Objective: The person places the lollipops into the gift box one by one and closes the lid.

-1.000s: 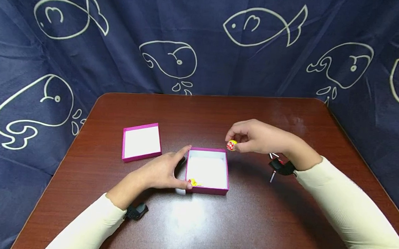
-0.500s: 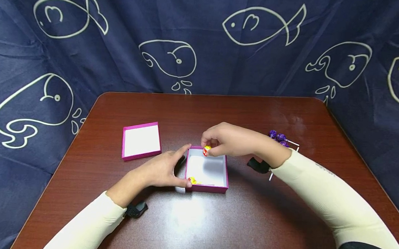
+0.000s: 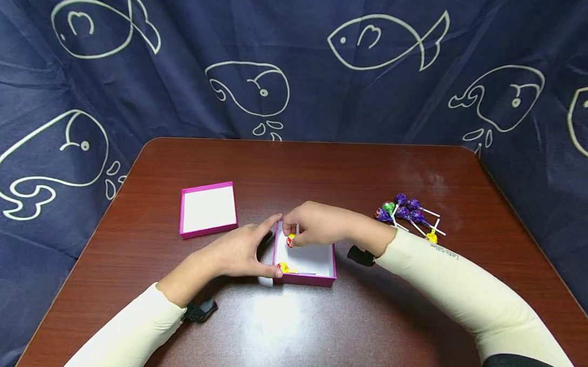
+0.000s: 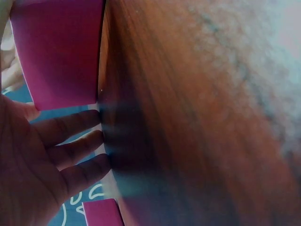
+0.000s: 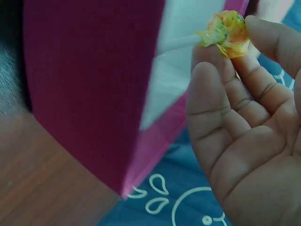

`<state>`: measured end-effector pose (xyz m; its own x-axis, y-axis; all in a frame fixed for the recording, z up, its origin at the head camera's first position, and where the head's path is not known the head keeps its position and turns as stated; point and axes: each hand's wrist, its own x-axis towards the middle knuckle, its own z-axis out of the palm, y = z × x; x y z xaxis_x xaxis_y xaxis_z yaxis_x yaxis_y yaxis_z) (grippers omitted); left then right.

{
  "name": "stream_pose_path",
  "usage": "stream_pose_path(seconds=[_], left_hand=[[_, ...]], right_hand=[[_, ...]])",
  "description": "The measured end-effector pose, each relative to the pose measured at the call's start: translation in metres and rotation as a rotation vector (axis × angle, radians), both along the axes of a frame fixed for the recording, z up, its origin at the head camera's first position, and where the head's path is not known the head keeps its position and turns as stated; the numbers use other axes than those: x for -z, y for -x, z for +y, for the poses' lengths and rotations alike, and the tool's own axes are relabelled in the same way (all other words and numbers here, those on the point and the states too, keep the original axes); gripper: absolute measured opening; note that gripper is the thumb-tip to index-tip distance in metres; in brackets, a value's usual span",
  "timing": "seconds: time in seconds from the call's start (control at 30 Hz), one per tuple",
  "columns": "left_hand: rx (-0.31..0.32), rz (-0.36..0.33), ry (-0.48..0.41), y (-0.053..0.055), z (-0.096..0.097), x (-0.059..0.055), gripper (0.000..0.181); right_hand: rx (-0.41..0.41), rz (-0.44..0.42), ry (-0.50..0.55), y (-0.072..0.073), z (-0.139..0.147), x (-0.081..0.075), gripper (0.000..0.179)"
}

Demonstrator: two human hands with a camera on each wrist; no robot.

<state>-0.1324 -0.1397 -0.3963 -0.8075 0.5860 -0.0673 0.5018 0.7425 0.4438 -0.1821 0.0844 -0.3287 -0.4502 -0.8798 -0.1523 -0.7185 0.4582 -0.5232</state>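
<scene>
A square magenta box point(image 3: 304, 280) with a white inside stands open at the table's middle. My left hand point(image 3: 238, 252) rests against its left side, thumb at the front corner and index finger at the back corner. The other fingers point(image 4: 84, 174) stretch out straight along the table in the left wrist view. Over the box, my right hand point(image 3: 319, 222) pinches a yellow-and-red lollipop point(image 5: 230, 35) by its wrapped head, its white stick pointing into the box. Another yellow lollipop point(image 3: 283, 267) lies inside along the front wall, partly behind my left thumb.
The box's lid point(image 3: 209, 208) lies at the back left, white inside up. To the right lies a cluster of several lollipops point(image 3: 409, 212) in purple, green and yellow wrappers, partly behind my right sleeve. A blue curtain point(image 3: 299, 43) hangs behind the table.
My right hand has carried the lollipop leftward from beside the box and lowered it within the box, uncovering the cluster on the right. My left hand has stayed at the box.
</scene>
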Motion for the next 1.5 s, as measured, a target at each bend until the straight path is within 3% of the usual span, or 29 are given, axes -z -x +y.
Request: stream_pose_path(seconds=[0.27,0.43,1.13,1.5], left_hand=[[0.005,0.001,0.011,0.002,0.002,-0.003,0.115],[0.006,-0.019,0.013,0.002,0.003,-0.003,0.116],[0.001,-0.005,-0.011,-0.003,0.001,-0.001,0.115],[0.004,-0.008,-0.018,-0.001,0.002,-0.001,0.115]], right_hand=[[0.005,-0.042,-0.145,-0.010,-0.005,0.017,0.012],[-0.003,-0.087,-0.184,-0.015,-0.005,0.025,0.010],[-0.092,-0.089,-0.181,-0.018,-0.006,0.033,0.009],[-0.121,-0.038,-0.110,-0.013,0.001,0.021,0.008]])
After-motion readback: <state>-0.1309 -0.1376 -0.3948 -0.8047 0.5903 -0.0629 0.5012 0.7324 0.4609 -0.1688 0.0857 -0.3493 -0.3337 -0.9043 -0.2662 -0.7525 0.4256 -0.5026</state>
